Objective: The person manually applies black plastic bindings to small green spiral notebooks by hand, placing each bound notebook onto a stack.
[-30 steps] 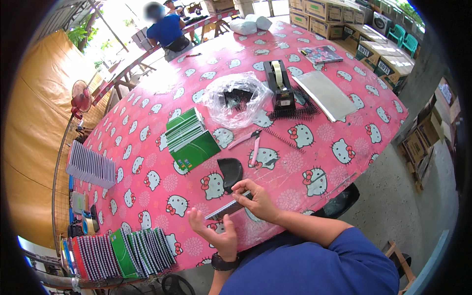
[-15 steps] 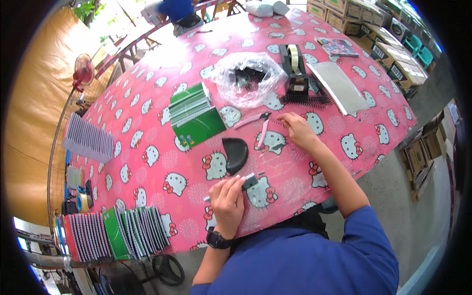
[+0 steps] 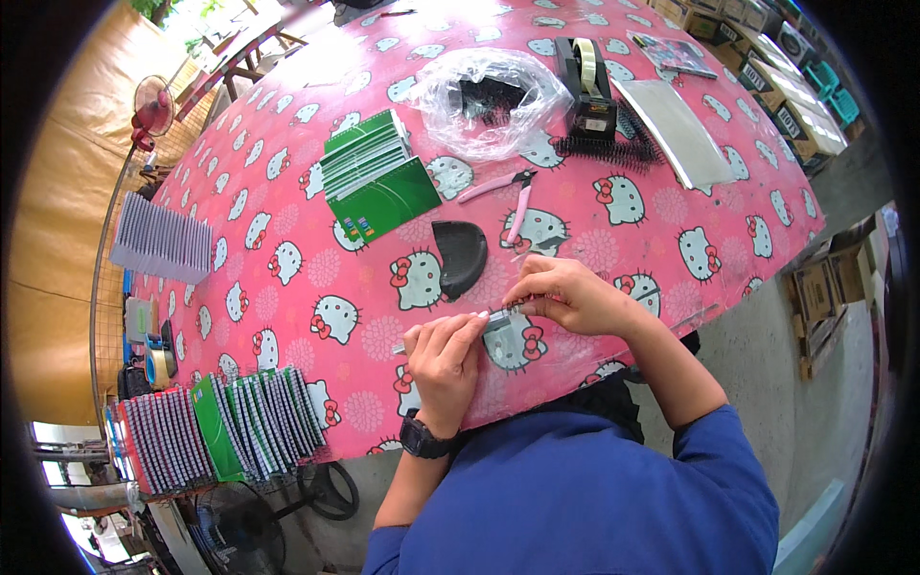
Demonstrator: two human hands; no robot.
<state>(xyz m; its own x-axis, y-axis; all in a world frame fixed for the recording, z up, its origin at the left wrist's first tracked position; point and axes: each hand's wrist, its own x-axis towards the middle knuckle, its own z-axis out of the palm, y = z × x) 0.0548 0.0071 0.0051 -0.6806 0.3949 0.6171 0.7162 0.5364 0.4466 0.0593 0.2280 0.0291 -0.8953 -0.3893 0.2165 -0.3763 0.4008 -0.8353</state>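
Note:
My left hand point(image 3: 446, 356) and my right hand point(image 3: 567, 292) meet at the table's near edge. Both pinch a small flat grey booklet point(image 3: 501, 324) that lies on the pink cartoon-cat tablecloth point(image 3: 287, 287). A thin pale strip point(image 3: 400, 350) sticks out to the left of my left hand. A black watch point(image 3: 422, 443) is on my left wrist. Just beyond the hands lie a black half-round piece point(image 3: 461, 254) and pink pliers point(image 3: 515, 196).
Green booklets point(image 3: 374, 172) are stacked mid-table. Behind them are a clear bag of black parts point(image 3: 494, 96), a tape dispenser point(image 3: 587, 81), black spiral coils point(image 3: 606, 149) and clear sheets point(image 3: 676, 129). Grey booklets point(image 3: 163, 240) lie left, rows of booklets point(image 3: 220, 431) front left, a fan point(image 3: 153, 101) beyond.
My right hand, stretched out toward the pliers half a second ago, has come back to the booklet beside my left hand. My left hand stayed on the booklet.

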